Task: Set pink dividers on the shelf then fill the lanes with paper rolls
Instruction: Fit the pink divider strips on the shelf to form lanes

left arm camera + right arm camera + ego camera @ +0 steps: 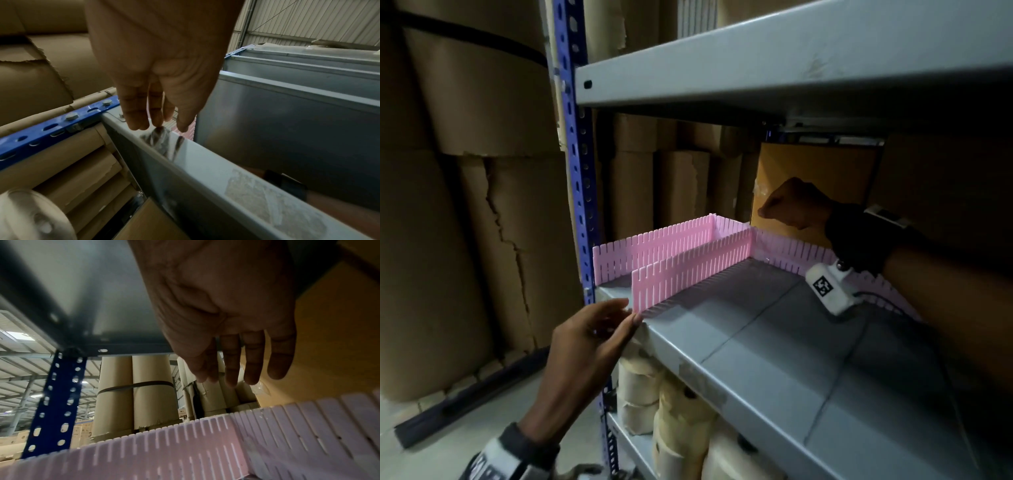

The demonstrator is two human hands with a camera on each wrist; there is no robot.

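Note:
Three pink slotted dividers stand on the grey shelf [756, 342]: one along its left edge [654, 246], a middle one [688, 270] running front to back, and one along the back [791, 253]. My left hand [628, 311] touches the front end of the middle divider with straight fingers at the shelf's front lip [205, 162]. My right hand [791, 205] hovers above the back corner where the dividers meet; in the right wrist view its fingers [232, 369] hang relaxed and hold nothing above the dividers [164, 451]. Pale paper rolls [640, 387] sit on the shelf below.
An upper grey shelf [791, 61] hangs low over the work area. A blue slotted upright [578, 171] stands at the left front corner. Big brown cardboard rolls [482, 171] fill the space behind and to the left. An orange-brown box [815, 171] stands behind the back divider.

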